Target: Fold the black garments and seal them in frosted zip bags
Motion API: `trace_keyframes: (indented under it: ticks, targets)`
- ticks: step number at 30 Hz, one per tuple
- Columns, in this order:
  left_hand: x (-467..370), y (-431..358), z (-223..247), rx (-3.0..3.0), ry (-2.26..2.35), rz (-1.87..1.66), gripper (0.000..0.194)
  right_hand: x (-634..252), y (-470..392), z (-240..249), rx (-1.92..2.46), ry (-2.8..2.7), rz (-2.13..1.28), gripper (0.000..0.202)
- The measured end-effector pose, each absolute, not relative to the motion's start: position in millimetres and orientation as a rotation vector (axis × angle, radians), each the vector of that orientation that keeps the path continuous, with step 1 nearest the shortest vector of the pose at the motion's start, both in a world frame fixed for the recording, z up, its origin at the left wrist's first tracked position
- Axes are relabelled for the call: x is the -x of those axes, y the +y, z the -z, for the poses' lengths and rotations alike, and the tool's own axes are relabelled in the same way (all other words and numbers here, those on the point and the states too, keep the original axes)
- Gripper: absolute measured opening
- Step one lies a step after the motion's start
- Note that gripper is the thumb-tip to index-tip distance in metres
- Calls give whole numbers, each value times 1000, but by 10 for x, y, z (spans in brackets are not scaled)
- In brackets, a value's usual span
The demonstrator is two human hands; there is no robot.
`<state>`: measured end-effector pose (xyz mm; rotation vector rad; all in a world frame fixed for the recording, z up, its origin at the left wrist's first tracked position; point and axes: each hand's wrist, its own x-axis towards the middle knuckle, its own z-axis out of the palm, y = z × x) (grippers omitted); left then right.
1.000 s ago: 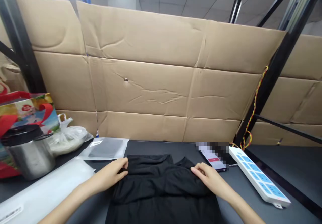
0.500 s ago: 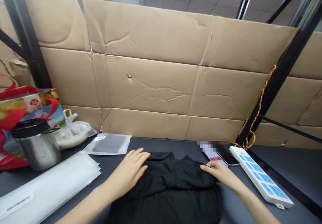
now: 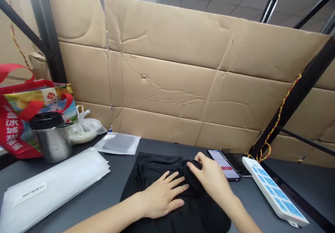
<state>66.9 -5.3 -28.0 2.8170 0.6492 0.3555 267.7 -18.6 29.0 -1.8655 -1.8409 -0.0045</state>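
A black cloth item (image 3: pixel 157 170) lies folded on the dark table in front of me, reaching past the bottom of the view. My left hand (image 3: pixel 166 194) rests flat on its middle, fingers spread. Just to the right, my right hand (image 3: pixel 209 173) pinches a fold of the same cloth near its top right part, with thumb and fingers closed on it. The cloth bunches up a little under those fingertips.
Two phones, one with a lit screen (image 3: pixel 225 165), and a white power strip (image 3: pixel 274 191) lie at right. At left are white plastic packages (image 3: pixel 57 184), a flat clear pouch (image 3: pixel 119 143), a steel cup (image 3: pixel 53 142), a tied plastic bag (image 3: pixel 86 130) and a red carrier bag (image 3: pixel 15 121). Cardboard (image 3: pixel 162 86) stands behind.
My left hand has moved right and down and now lies flat on the cloth. My right hand has moved left with a fold of cloth pinched. The camera view has shifted slightly.
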Motion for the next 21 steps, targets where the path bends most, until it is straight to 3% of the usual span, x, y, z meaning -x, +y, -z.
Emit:
trace_keyframes:
  ticks: [3, 8, 14, 21]
  targets:
    - [-596, -115, 161, -2817, 672, -409, 39, -2201, -236, -196, 1865, -2028, -7, 21]
    - [16, -101, -45, -2735, 841, -429, 34, -2395, -247, -91, 1595, -1986, -439, 45]
    - [694, 25, 215, -2619, 1151, -414, 41, -2840, -195, 49, 1959, -1903, -343, 41]
    - [504, -48, 113, -2655, 1027, -470, 40, -2976, -64, 177, 1775, -1831, -416, 43]
